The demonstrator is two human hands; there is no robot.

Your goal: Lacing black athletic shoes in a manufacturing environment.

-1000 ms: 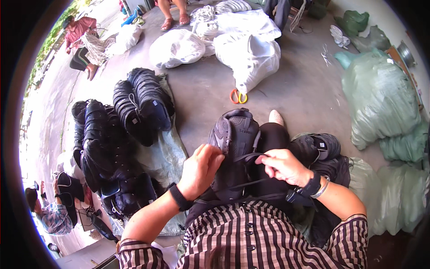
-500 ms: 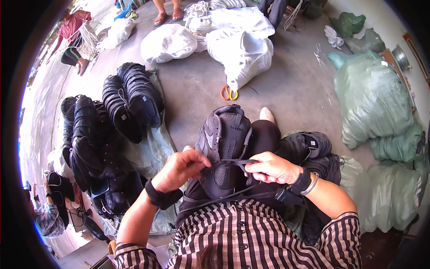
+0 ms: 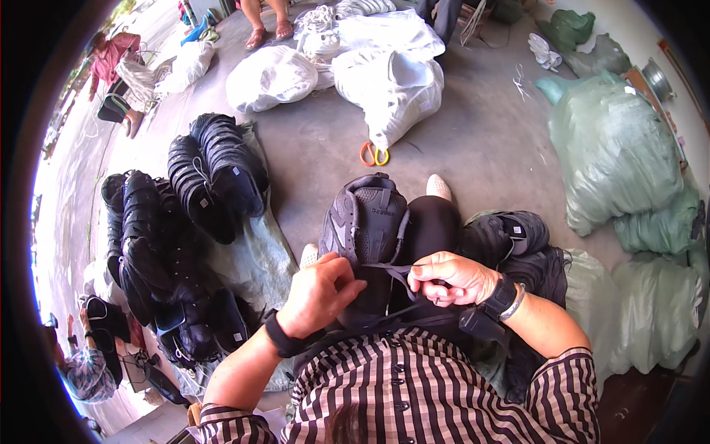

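A dark grey mesh shoe upper [image 3: 367,218] rests on my lap, its opening edged with lace holes. My left hand [image 3: 323,294] is curled over the left side of the upper; its fingertips are partly hidden. From the upper a flat black shoelace [image 3: 390,268] runs across to the right. My right hand [image 3: 452,280] pinches this lace between thumb and forefinger, a little right of the upper, with the other fingers folded in. A loose length of dark lace also hangs across my lap below both hands.
Stacks of nested black shoe uppers [image 3: 214,174] stand on the left, with more [image 3: 510,237] beside my right knee. Scissors [image 3: 374,154] with orange and yellow handles lie ahead by a white sack [image 3: 396,89]. Green bags [image 3: 617,159] are piled right. Other people sit or stand beyond.
My left hand has gone from pinching near the lace holes to curling over the upper's left side. My right hand still grips the lace, slightly farther right. The view has shifted a little.
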